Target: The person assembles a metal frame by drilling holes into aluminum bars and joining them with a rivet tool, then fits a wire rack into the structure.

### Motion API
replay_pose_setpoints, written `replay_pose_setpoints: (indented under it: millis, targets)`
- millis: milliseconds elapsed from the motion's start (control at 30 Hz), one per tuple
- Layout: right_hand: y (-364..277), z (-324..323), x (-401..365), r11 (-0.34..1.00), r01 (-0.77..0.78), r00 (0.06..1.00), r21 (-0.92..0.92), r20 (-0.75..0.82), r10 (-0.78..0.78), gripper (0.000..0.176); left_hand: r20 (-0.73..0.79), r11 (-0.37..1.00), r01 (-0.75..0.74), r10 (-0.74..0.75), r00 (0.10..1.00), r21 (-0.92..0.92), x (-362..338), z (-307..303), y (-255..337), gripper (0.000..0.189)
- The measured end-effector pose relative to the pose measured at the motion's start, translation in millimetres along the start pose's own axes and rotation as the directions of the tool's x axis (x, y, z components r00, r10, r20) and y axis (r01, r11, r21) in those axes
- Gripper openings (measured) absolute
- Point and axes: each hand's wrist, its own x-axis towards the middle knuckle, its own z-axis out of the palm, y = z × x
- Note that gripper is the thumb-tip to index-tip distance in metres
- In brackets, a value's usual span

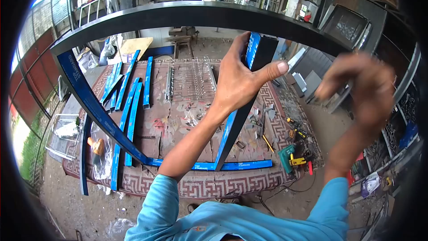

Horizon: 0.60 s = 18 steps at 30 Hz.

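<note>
My left hand (236, 82) is wrapped around the upper part of an upright black metal bar (228, 140) with blue "Top Standard" film, its thumb stretched across the bar. This upright stands on the bottom bar (243, 165) of a frame, also covered in blue film. A long black top bar (191, 16) spans the view just above the upright's upper end. The frame's blue-filmed left side (96, 109) slants down to the bottom bar. My right hand (363, 82), smeared by motion, is raised to the right, near the right end of the top bar.
Several loose blue-filmed bars (133, 116) lie on the patterned table cover (154, 134). A wire rack (191, 80) sits farther back. At the right are a green power tool (285, 156), a yellow clamp-like tool (296, 160) and metal scraps. An orange-handled tool (96, 146) lies at left.
</note>
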Motion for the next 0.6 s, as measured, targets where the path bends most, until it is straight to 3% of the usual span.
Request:
replay_pose_setpoints:
  millis: [33, 100, 167, 233, 333, 433, 500, 533, 567, 600]
  targets:
    - [-23.1, -16.4, 24.8, 0.998, 0.068, 0.996, 0.007, -0.054, -0.068, 0.056, 0.012, 1.000, 0.008, -0.008, 1.000, -0.020, 0.0, 1.4, 1.8, 0.090]
    - [-59.2, -30.0, 78.6, 0.961, 0.222, 0.963, -0.162, -0.117, -0.243, 0.058, 0.003, 0.993, 0.067, -0.067, 0.998, -0.097, 5.3, 3.3, 9.7, 0.090]
    - [-75.1, -23.0, 110.8, 0.913, 0.236, 0.956, -0.333, -0.088, -0.279, 0.062, 0.030, 0.991, 0.100, -0.097, 0.995, -0.088, 3.7, 2.4, 10.6, 0.091]
    - [-81.9, -7.0, 132.1, 0.883, 0.183, 0.977, -0.433, -0.016, -0.211, 0.069, -0.050, 0.995, 0.011, -0.016, 0.999, -0.095, 2.7, 3.5, -0.1, 0.093]
    - [-74.7, 24.6, 135.1, 0.868, 0.039, 0.990, -0.495, 0.139, 0.035, 0.082, -0.028, 0.995, 0.040, -0.043, 0.999, -0.090, -1.6, 2.9, 1.6, 0.096]
    - [-37.6, 55.2, 131.1, 0.843, -0.207, 0.888, -0.497, 0.265, 0.375, 0.097, -0.001, 0.991, 0.065, -0.066, 0.998, -0.121, -6.2, 0.8, 6.9, 0.095]
    - [21.0, 73.8, 114.5, 0.836, -0.269, 0.793, -0.479, 0.383, 0.474, 0.097, 0.072, 0.987, 0.148, -0.143, 0.987, -0.061, -11.5, -5.4, 10.8, 0.091]
    - [66.1, 70.5, 128.7, 0.837, -0.186, 0.877, -0.514, 0.298, 0.378, 0.079, 0.103, 0.984, 0.166, -0.159, 0.982, -0.069, -12.5, -8.7, 6.5, 0.086]
    - [76.0, 67.9, 136.1, 0.835, -0.166, 0.906, -0.525, 0.253, 0.339, 0.073, 0.104, 0.982, 0.171, -0.163, 0.981, -0.073, -6.0, -9.4, 4.1, 0.086]
    - [76.8, 70.4, 143.4, 0.831, -0.147, 0.932, -0.537, 0.207, 0.299, 0.069, 0.022, 0.984, 0.083, -0.080, 0.997, -0.160, 2.9, -8.3, -2.4, 0.084]
